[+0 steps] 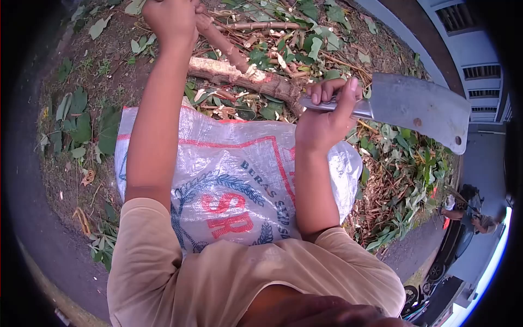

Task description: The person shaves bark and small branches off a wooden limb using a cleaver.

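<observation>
Cleaver [419, 106]: one, broad grey metal blade, hole near the far corner, brown spot on the face. Located at the right of the view, blade pointing outward, over leaf litter. Probably rigid and weighted toward the blade; the smooth metal handle is likely slippery if wet with sap. Best held by the handle, fingers well behind the blade.

Right hand [330, 106]: clamped round the cleaver's handle, thumb raised along it.

Stem [226, 44]: one, brown, woody, slanting down from the left hand to the pale cut patch of the log. Judged stiff and fairly light, not fragile; its bark should give fair grip. Best held at the upper end, well away from the end at the log.

Left hand [173, 24]: fingers closed on the stem's upper part, at the top edge of the view; the full grip is cut off.

Log [272, 84]: one, thick and knobbly, lying crosswise beyond the sack, bark hewn away at its left part. Presumably heavy and firm.

Sack [229, 191]: one, woven, translucent white, red and blue print, spread before the person. Likely soft and slick.

Leaves [80, 122]: many, green, scattered on the ground.
</observation>
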{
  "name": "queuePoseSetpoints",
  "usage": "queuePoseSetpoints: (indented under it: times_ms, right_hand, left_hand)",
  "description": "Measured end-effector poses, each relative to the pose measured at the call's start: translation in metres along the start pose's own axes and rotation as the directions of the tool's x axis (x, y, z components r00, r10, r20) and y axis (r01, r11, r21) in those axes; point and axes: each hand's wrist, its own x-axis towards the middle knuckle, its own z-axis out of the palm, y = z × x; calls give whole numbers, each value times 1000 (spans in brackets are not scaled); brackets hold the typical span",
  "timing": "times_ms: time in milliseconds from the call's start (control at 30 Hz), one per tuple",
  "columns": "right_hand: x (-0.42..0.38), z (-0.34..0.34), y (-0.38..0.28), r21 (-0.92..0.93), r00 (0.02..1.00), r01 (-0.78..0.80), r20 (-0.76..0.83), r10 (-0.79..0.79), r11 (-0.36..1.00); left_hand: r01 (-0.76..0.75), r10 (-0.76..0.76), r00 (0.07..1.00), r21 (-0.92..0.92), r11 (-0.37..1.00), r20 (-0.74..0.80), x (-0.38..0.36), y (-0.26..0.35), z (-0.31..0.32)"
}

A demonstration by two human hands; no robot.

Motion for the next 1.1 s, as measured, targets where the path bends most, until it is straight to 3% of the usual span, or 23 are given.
queuePoseSetpoints:
  times_ms: [67,100,133,167,200,233,300,367,433,500,567,633,700,767,833,867,900,967,1000,1067,1100]
  right_hand:
    - [-24,0,53,33,997,14,-77,-11,999]
    - [-53,-16,94,-30,944,-324,-72,321,946]
    - [-75,-33,127,-86,784,-621,-81,616,779]
    - [-80,-41,132,-100,325,-943,-65,944,318]
    - [-80,-42,137,-52,319,-947,-66,946,316]
    - [-73,-37,131,-61,318,-947,-60,946,315]
    - [-58,-28,108,82,390,-919,23,921,387]
    - [-43,-33,105,82,374,-925,23,927,371]
    - [-30,-33,90,69,454,-889,-11,891,454]
    - [-14,-28,57,89,572,-818,20,820,568]
    - [4,-17,16,15,765,-643,40,643,765]
    - [16,-3,-14,-72,933,-359,0,360,931]
    - [32,-5,-21,-83,1000,-12,1,12,996]
    - [33,-5,-4,-34,978,190,-77,-192,981]
    - [5,-11,54,-28,982,146,-120,-148,989]
    - [-23,-26,92,-78,981,-178,-90,171,981]
    - [-50,-48,125,-253,760,-637,-46,649,728]
    - [-63,-48,134,-100,292,-953,-36,956,287]
    - [-57,-47,133,-95,293,-952,-28,956,290]
    - [-41,-43,114,113,317,-941,-30,948,318]
    - [-33,-48,107,105,314,-943,-28,949,315]
  left_hand:
    - [-9,9,1000,-4,1000,9,-2,5,-3]
    - [334,-265,939,-398,855,218,-4,17,-7]
    - [636,-392,772,-616,465,500,-3,24,-7]
    - [641,-386,768,-609,467,512,-1,17,-4]
    - [348,-274,932,-379,857,235,0,1,-2]
    - [11,-11,1000,20,1000,8,0,-7,-2]
    - [27,-27,1000,0,1000,7,-10,-2,1]
    - [32,-32,999,-35,999,12,-12,2,4]
    - [83,-87,994,67,994,61,-8,1,4]
    - [55,-57,998,79,995,13,-9,5,7]
    - [44,-50,997,86,995,61,-4,-1,1]
    - [48,-51,997,60,997,51,-2,2,-1]
    - [73,-75,997,68,995,29,-3,7,0]
    - [60,-62,998,98,993,17,-2,6,1]
    - [48,-51,999,130,990,18,-3,5,3]
    - [67,-68,998,120,991,9,-6,6,4]
    - [82,-83,997,108,991,4,-6,7,4]
    - [2,-7,999,122,992,44,-1,-8,-1]
    - [61,-61,998,46,997,7,-2,-16,-3]
    - [155,-160,986,-108,982,-39,1,-21,-11]
    - [151,-156,987,-110,982,-46,1,-23,-13]
